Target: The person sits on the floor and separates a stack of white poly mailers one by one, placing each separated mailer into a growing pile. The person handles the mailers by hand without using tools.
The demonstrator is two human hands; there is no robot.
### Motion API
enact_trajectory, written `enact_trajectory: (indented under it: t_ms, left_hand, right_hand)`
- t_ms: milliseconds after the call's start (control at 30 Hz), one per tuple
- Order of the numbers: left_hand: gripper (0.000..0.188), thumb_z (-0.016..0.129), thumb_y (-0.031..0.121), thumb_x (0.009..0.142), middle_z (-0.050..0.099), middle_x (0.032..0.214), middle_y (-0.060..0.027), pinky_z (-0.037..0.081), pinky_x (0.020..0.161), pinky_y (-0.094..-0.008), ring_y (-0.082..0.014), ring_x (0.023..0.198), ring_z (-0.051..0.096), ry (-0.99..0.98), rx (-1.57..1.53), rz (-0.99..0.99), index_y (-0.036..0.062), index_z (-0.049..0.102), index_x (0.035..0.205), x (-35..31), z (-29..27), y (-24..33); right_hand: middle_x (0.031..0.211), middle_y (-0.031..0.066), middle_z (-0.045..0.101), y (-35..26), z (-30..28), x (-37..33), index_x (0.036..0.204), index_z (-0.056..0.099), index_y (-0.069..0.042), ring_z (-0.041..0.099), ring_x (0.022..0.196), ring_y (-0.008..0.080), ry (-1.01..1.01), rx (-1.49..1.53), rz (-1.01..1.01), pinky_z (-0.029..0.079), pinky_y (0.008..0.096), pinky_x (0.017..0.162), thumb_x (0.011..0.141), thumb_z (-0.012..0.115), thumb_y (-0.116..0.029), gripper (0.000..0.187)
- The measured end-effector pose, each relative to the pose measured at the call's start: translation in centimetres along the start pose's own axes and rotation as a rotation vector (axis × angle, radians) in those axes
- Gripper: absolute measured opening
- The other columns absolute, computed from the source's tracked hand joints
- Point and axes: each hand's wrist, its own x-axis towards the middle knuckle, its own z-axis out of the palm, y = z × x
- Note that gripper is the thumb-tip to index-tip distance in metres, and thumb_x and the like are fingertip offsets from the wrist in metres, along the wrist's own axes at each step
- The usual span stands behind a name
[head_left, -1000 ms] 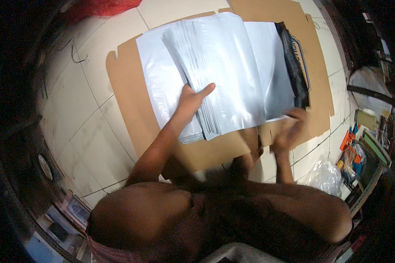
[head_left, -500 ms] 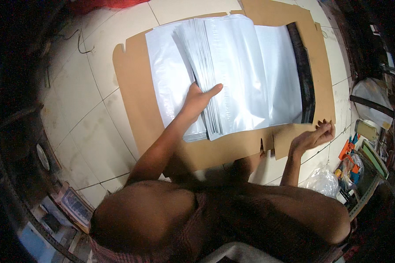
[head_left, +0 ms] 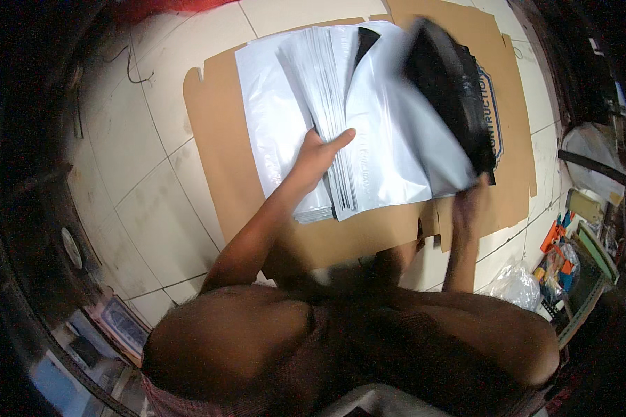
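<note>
A stack of white plastic mailing bags [head_left: 389, 146] with black undersides lies folded over on flattened brown cardboard [head_left: 222, 139]. My left hand [head_left: 320, 153] is closed on the fold in the middle of the stack, its thumb on top and its fingers hidden beneath. At the stack's right end, one top bag [head_left: 442, 139] is lifted and curled back, showing its black side; it is smeared by motion. My right hand [head_left: 471, 201], also blurred, is at that bag's near corner and appears to pinch it. More white bags [head_left: 264, 125] lie flat to the left of the fold.
White floor tiles [head_left: 142, 181] surround the cardboard. Toward the right rim are a clear plastic bag [head_left: 518, 288], an orange tool [head_left: 553, 233] and a rack with assorted items. A red item [head_left: 181, 5] is at the far edge, and a dark wire [head_left: 129, 66] lies at the far left.
My right hand has moved left from beyond the stack's corner onto the bag. The top bag's right end has lifted and curled over, uncovering print on the cardboard. My left hand keeps its hold.
</note>
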Motion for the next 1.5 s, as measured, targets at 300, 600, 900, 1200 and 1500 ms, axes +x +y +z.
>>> enact_trajectory:
  t_ms: [300, 600, 900, 1200, 1500]
  left_hand:
    - [0.049, 0.072, 0.027, 0.091, 0.067, 0.108, -0.0167, 0.053, 0.082, -0.0308, -0.0208, 0.096, 0.066, -0.024, -0.003, -0.015, -0.0084, 0.057, 0.121, 0.0, -0.3, -0.2]
    - [0.054, 0.071, 0.032, 0.091, 0.067, 0.109, -0.0168, 0.052, 0.086, -0.0324, -0.0215, 0.098, 0.065, -0.028, -0.126, -0.069, -0.0109, 0.056, 0.121, -0.2, 0.1, 1.1]
    - [0.047, 0.074, 0.025, 0.09, 0.068, 0.104, -0.0172, 0.053, 0.081, -0.0323, -0.0214, 0.094, 0.066, 0.022, -0.056, -0.023, -0.0104, 0.059, 0.117, -0.3, 0.4, 0.5]
    - [0.055, 0.075, 0.026, 0.088, 0.067, 0.108, -0.018, 0.053, 0.085, -0.0321, -0.0218, 0.097, 0.066, -0.024, -0.087, -0.069, -0.0099, 0.055, 0.123, -0.7, 0.3, 1.5]
    - [0.054, 0.078, 0.02, 0.085, 0.067, 0.112, -0.0155, 0.051, 0.09, -0.0329, -0.0211, 0.101, 0.065, -0.006, 0.012, -0.074, -0.0088, 0.054, 0.124, -0.2, 0.7, 0.6]
  right_hand:
    - [0.107, 0.011, 0.057, -1.2, 6.2, -6.3, 0.11, 0.058, -0.006, 0.052, 0.094, 0.0259, -0.586, -0.8, -0.717, 0.041, 0.0369, 0.088, 0.07, 0.087, -0.031, 0.055]
    - [0.097, 0.0043, 0.054, 2.4, 0.8, -1.0, 0.103, 0.057, -0.005, 0.049, 0.093, 0.0192, -0.127, -0.186, -0.085, 0.041, 0.0353, 0.086, 0.102, 0.044, -0.031, 0.03]
    - [0.103, 0.0136, 0.058, -0.3, 3.5, -5.4, 0.106, 0.056, -0.004, 0.055, 0.101, 0.0283, -0.335, -0.57, -0.733, 0.041, 0.0407, 0.091, 0.069, 0.086, -0.027, 0.053]
    - [0.084, 0.0004, 0.056, 0.8, 3.6, -3.1, 0.103, 0.059, -0.003, 0.051, 0.08, 0.015, -0.253, -0.437, -0.004, 0.044, 0.0304, 0.071, 0.096, 0.055, -0.021, 0.02]
    - [0.101, 0.0069, 0.051, -4.4, 1.4, -5.5, 0.109, 0.051, -0.004, 0.053, 0.095, 0.0199, -0.169, -0.582, -0.857, 0.046, 0.0358, 0.086, 0.092, 0.069, -0.028, 0.035]
